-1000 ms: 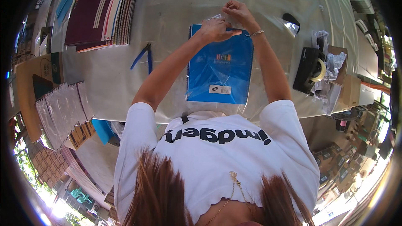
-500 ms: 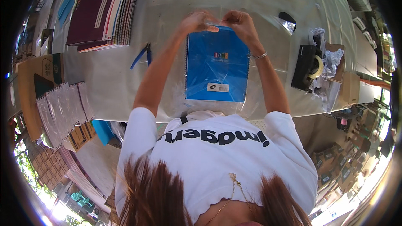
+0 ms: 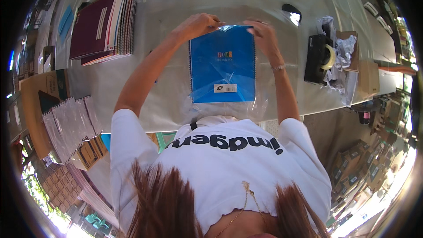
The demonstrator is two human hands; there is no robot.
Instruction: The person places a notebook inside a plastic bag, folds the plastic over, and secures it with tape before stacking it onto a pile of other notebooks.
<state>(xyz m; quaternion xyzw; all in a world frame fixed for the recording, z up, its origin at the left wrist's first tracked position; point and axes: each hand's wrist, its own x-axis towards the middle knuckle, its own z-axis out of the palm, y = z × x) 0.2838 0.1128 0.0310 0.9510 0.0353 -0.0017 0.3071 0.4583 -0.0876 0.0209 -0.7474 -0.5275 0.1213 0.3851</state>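
A blue spiral notebook point(image 3: 223, 71) lies on the table in front of me, inside a clear plastic sleeve point(image 3: 246, 107) whose loose film spreads past its near edge. At the notebook's far edge, toward its left corner, my left hand point(image 3: 197, 25) has its fingertips closed on the film. My right hand point(image 3: 265, 37) is over the far right corner, a little blurred. Its thumb and fingers stand apart, the thumb over the cover and a finger beyond the edge. A bracelet circles that wrist.
Stacked notebooks point(image 3: 94, 28) stand at the far left, above a cardboard box point(image 3: 33, 105) and wrapped spiral notebooks point(image 3: 68, 123). A black tape dispenser point(image 3: 316, 59) sits on the right beside crumpled plastic point(image 3: 345, 53). A dark roundish item point(image 3: 291, 11) lies at the far right.
My hands, close together at the notebook's far edge before, are now apart: the left toward the left corner, the right at the right corner. My left forearm now covers most of the blue-handled tool.
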